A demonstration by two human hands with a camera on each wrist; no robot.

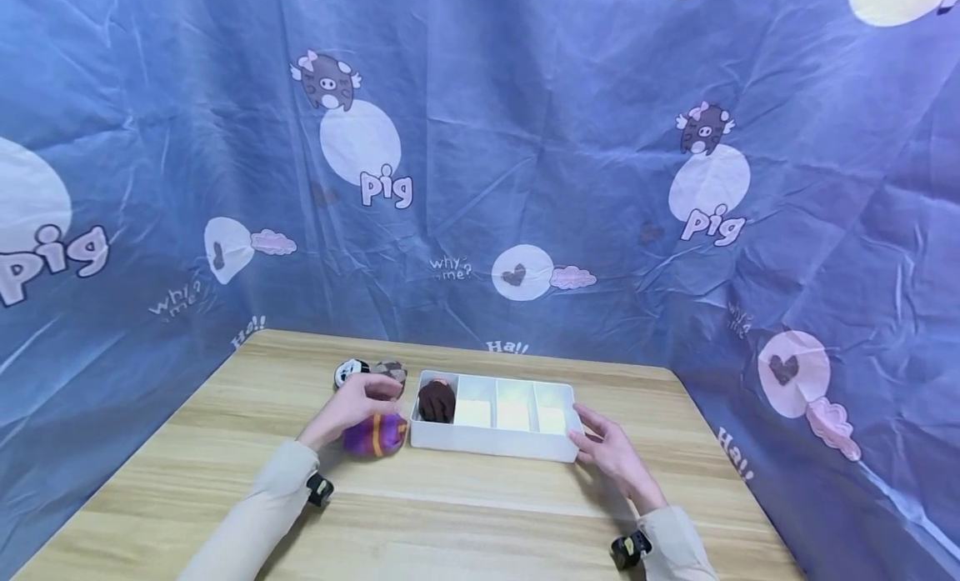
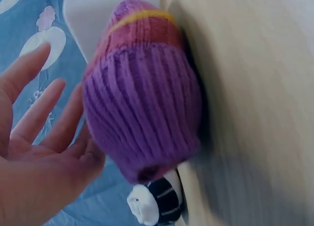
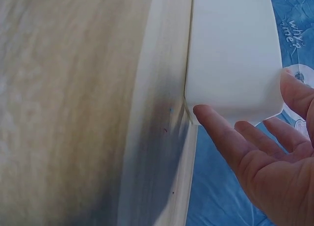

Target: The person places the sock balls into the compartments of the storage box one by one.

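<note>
Nearest, at the bottom of the frame, two pale sleeves (image 1: 258,502) reach in across the wooden tabletop (image 1: 450,523), a black wrist camera (image 1: 319,489) on the left one. Left of centre lies the purple knitted bundle (image 1: 362,440), banded in yellow, just beside the tray's left end. The left hand (image 1: 358,404) is over its far side, its grip spread and not curled round it; whether the fingers touch the knit I cannot tell. Right of centre, the right hand (image 1: 613,456) has a loose, spread grip, fingertips against the end of the white tray (image 1: 495,441). A dark brown bundle (image 1: 437,402) sits in the leftmost compartment. Beyond the left hand are a black-and-white bundle (image 1: 351,370) and a checkered bundle (image 1: 392,369), then the blue curtain (image 1: 480,147). The step in hand seems to be reaching for the purple bundle while steadying the tray; the next move calls for closing the left grip round its middle and lifting it clear of the tray's wall.
</note>
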